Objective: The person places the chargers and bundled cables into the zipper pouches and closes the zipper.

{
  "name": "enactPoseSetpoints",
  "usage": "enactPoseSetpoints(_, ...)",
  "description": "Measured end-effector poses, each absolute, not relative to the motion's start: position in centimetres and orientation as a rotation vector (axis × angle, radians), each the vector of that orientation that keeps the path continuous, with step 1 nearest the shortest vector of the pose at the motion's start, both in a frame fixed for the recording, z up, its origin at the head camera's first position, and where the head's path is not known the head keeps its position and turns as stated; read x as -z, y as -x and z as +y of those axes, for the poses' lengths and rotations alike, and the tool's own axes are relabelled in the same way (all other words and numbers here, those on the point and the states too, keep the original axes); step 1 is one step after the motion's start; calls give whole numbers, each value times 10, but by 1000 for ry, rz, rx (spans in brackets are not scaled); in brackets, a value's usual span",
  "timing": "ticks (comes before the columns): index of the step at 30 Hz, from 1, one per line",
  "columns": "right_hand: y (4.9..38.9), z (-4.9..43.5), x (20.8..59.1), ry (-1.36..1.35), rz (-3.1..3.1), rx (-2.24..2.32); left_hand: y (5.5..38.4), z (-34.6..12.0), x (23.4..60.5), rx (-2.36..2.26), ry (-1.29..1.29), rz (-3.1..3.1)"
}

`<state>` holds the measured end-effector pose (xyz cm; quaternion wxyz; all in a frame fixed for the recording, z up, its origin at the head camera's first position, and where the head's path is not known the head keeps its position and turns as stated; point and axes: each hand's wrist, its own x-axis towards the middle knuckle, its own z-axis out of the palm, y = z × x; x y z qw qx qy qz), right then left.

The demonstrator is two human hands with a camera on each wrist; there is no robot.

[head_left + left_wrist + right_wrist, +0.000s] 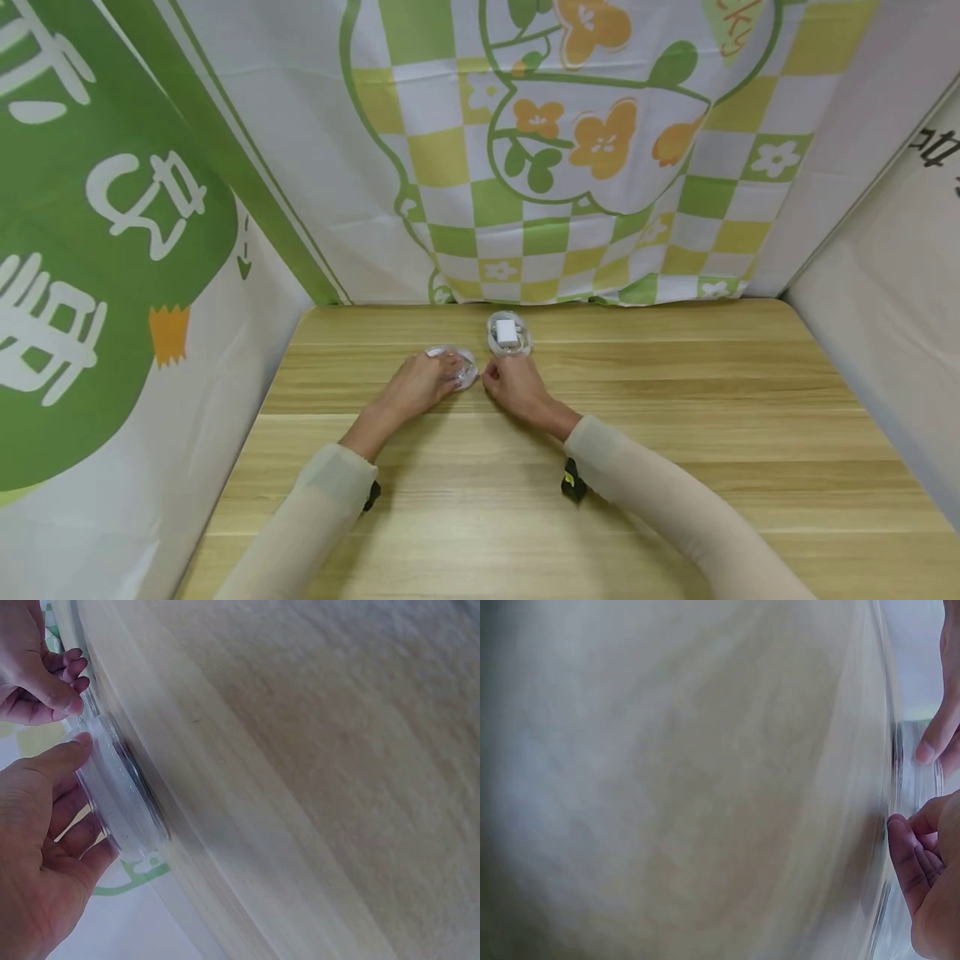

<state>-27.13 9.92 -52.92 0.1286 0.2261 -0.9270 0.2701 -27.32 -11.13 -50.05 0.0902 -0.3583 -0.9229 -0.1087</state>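
Note:
My left hand (427, 382) grips a clear, round plastic object (467, 372) on the wooden table, with the thumb and fingers around its side. In the left wrist view, the object's clear band (120, 791) stands on edge across the picture; whether it is a case or a roll is unclear. My right hand (519, 386) is curled beside it, thumb and forefinger meeting at its right edge. They seem to pinch a small clear bit there. Just behind the right hand lies a second round clear object (492, 340) with a white charger plug (507, 332) in its middle.
The wooden table (675, 433) spreads out on both sides and toward me. A patterned cloth (450, 242) hangs along its back edge, and printed sheets (97, 250) stand at the left. Another pale wall sheet (885, 275) is on the right.

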Motion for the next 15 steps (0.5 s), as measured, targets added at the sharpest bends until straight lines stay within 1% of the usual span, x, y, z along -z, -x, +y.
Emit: enactPoseSetpoints(15, 286, 95, 533, -573, -2660, -691, 275, -111, 500, 395, 1051, -2733)
